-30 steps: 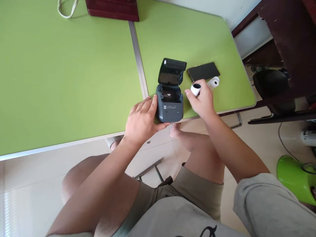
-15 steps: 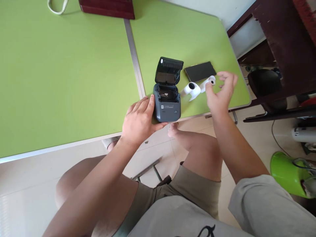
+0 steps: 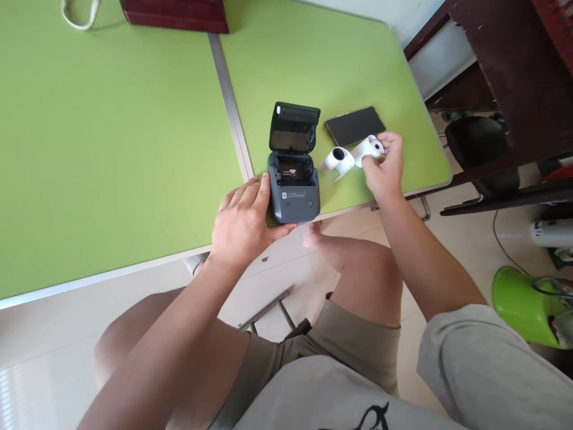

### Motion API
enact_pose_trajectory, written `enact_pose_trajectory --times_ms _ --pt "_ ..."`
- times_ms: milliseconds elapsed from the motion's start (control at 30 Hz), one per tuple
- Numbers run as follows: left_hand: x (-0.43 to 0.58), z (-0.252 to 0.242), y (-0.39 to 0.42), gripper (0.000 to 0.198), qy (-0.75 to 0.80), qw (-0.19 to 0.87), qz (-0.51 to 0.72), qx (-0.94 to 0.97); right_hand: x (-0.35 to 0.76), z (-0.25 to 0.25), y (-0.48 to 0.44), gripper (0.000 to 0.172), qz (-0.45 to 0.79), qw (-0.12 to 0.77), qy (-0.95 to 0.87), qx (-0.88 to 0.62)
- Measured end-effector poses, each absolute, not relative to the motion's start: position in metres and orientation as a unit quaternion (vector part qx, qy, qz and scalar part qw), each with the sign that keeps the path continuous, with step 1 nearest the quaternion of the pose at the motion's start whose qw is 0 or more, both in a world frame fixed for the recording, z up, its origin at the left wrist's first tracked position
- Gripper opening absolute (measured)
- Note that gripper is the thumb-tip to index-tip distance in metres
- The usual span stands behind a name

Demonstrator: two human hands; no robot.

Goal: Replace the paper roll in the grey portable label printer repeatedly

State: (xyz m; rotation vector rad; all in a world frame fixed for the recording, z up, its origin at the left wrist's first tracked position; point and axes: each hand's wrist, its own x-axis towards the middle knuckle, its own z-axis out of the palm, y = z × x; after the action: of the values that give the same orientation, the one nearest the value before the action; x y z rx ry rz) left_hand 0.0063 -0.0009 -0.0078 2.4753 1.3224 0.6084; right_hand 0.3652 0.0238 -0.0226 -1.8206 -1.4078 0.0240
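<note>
A small dark grey label printer (image 3: 294, 200) stands at the table's front edge with its lid (image 3: 293, 128) raised and its inner bay exposed. My left hand (image 3: 242, 218) holds it at the front left corner, fingers along its side and thumb at the lower front. To the right, my right hand (image 3: 385, 167) has thumb and fingers around a white paper roll (image 3: 364, 149) with a small core. Beside that lies another white roll (image 3: 331, 160), its dark core hole showing and a loose end of paper curling toward me.
A dark phone (image 3: 356, 125) lies behind the rolls on the green table (image 3: 134, 137). A metal strip (image 3: 230, 104) crosses the tabletop. At the back sits a dark red box (image 3: 174, 15) beside a white strap (image 3: 80, 21). A green bucket (image 3: 519, 304) stands on the floor at right.
My right hand has closed from an open pose onto the right-hand paper roll, which now sits slightly turned. My left hand stays at the printer. The whole view has shifted a little.
</note>
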Motion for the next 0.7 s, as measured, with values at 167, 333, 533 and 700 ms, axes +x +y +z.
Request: enact_pose_trajectory --times_ms 167,333,533,700 --pt "0.007 -0.005 0.000 0.107 0.461 0.136 0.199 0.854 0.362 -0.021 0.019 0.036 0.010 0.385 -0.574 -0.723" --pt "0.007 -0.006 0.000 0.106 0.461 0.137 0.199 0.854 0.367 -0.029 0.021 0.047 0.044 0.412 -0.583 -0.699" --pt "0.007 -0.008 0.000 0.107 0.453 0.141 0.210 0.855 0.369 -0.030 0.015 0.042 0.039 0.379 -0.603 -0.701" --pt "0.007 -0.007 0.000 0.107 0.456 0.143 0.209 0.853 0.371 -0.031 0.013 0.055 0.054 0.400 -0.603 -0.689"
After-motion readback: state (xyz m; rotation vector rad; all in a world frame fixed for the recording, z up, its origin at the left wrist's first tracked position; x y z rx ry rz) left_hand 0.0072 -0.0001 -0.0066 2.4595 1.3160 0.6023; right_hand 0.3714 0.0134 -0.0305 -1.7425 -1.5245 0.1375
